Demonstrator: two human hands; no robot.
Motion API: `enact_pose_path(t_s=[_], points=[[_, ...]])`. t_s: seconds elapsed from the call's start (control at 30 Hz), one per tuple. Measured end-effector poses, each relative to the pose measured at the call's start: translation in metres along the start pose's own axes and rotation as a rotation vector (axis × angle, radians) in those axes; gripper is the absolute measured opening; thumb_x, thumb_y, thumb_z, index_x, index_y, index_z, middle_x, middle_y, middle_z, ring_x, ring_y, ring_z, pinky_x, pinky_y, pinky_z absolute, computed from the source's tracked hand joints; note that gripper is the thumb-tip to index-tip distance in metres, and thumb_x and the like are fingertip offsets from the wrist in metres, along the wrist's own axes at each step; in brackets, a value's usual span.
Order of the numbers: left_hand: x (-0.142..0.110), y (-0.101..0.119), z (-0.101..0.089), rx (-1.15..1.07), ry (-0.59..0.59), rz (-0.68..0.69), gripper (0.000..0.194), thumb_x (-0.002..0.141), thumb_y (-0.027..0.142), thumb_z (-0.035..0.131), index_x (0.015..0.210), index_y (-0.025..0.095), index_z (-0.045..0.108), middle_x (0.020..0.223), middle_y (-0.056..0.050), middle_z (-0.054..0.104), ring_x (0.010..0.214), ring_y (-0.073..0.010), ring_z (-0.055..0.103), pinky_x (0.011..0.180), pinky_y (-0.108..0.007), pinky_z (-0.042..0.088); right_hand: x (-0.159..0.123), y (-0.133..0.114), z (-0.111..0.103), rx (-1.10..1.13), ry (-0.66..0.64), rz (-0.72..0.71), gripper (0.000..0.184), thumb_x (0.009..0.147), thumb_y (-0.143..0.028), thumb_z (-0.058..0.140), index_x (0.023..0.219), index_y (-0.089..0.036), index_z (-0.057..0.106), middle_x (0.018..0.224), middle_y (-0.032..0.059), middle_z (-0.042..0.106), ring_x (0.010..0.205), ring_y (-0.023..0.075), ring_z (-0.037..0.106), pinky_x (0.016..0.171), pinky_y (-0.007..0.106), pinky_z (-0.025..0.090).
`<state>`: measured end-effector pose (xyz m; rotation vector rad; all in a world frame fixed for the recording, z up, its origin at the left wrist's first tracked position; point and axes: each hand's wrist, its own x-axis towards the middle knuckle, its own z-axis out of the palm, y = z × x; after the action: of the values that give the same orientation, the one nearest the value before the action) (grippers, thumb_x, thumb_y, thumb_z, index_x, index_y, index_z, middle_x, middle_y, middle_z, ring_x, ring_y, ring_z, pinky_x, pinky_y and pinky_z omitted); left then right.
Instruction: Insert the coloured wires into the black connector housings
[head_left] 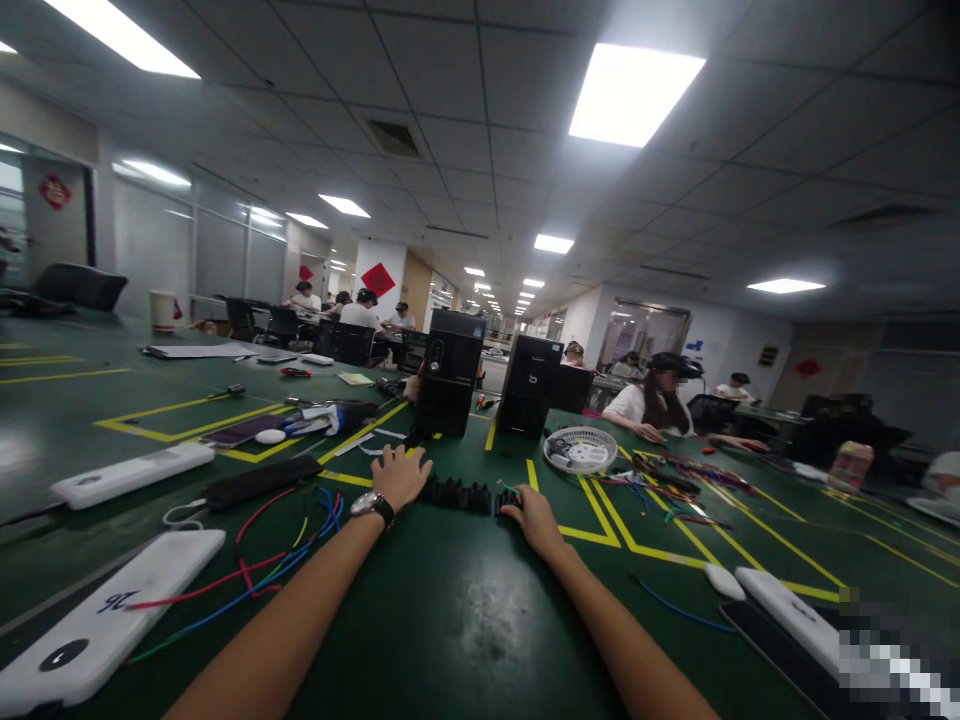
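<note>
My left hand (401,472), with a wristwatch on its wrist, lies flat on the green table (480,610), fingers spread and pointing away, at the left end of a row of small black connector blocks (454,493). Nothing is held in it. My right hand (530,516) rests with its fingers curled at the right end of that row, touching a black block (506,499). Whether it grips the block is not clear. Loose red, blue and green wires (285,555) lie to the left of my left forearm.
Two black computer towers (448,372) (529,384) stand beyond the blocks, a small white fan (580,449) to their right. White power strips (105,625) (787,603) flank my arms. A seated person (660,400) works at far right; others sit further back.
</note>
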<state>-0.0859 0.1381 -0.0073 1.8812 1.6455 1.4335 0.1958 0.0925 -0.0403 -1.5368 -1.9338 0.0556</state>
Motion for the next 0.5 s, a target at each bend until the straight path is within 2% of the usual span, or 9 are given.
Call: enact_pose_path(t_s=[0.1, 0.2, 0.33, 0.5], points=[[0.002, -0.018, 0.005, 0.035, -0.007, -0.012, 0.032, 0.067, 0.045, 0.065, 0.090, 0.022, 0.067, 0.112, -0.018, 0.056, 0.121, -0.0440, 0.032, 0.096, -0.065, 0.010, 0.004, 0.002, 0.005, 0.028, 0.004, -0.029, 0.019, 0.078, -0.029, 0.066, 0.092, -0.018, 0.061, 0.087, 0.0056, 0.063, 0.081, 0.0194, 0.059, 0.071, 0.026, 0.041], [0.001, -0.027, 0.010, 0.020, -0.039, -0.040, 0.037, 0.065, 0.049, 0.065, 0.091, 0.023, 0.066, 0.109, -0.018, 0.057, 0.115, -0.0436, 0.038, 0.093, -0.066, 0.016, 0.005, 0.005, 0.007, 0.051, 0.012, -0.065, 0.022, 0.078, -0.029, 0.066, 0.096, -0.018, 0.061, 0.090, 0.0058, 0.064, 0.085, 0.0195, 0.059, 0.074, 0.026, 0.041], [-0.001, -0.033, 0.016, -0.046, -0.053, -0.068, 0.042, 0.063, 0.052, 0.065, 0.092, 0.022, 0.066, 0.102, -0.018, 0.058, 0.108, -0.0422, 0.045, 0.091, -0.061, 0.025, 0.006, 0.007, 0.010, 0.071, 0.012, -0.099, 0.027, 0.077, -0.028, 0.067, 0.101, -0.018, 0.060, 0.095, 0.0064, 0.064, 0.089, 0.0197, 0.059, 0.078, 0.026, 0.041], [-0.003, -0.038, 0.024, 0.033, -0.108, -0.084, 0.047, 0.067, 0.055, 0.059, 0.100, 0.022, 0.064, 0.108, -0.018, 0.055, 0.106, -0.0389, 0.048, 0.091, -0.054, 0.030, 0.006, 0.006, 0.011, 0.060, -0.001, -0.081, 0.027, 0.077, -0.028, 0.067, 0.101, -0.016, 0.060, 0.095, 0.0075, 0.064, 0.090, 0.0202, 0.059, 0.078, 0.026, 0.042]])
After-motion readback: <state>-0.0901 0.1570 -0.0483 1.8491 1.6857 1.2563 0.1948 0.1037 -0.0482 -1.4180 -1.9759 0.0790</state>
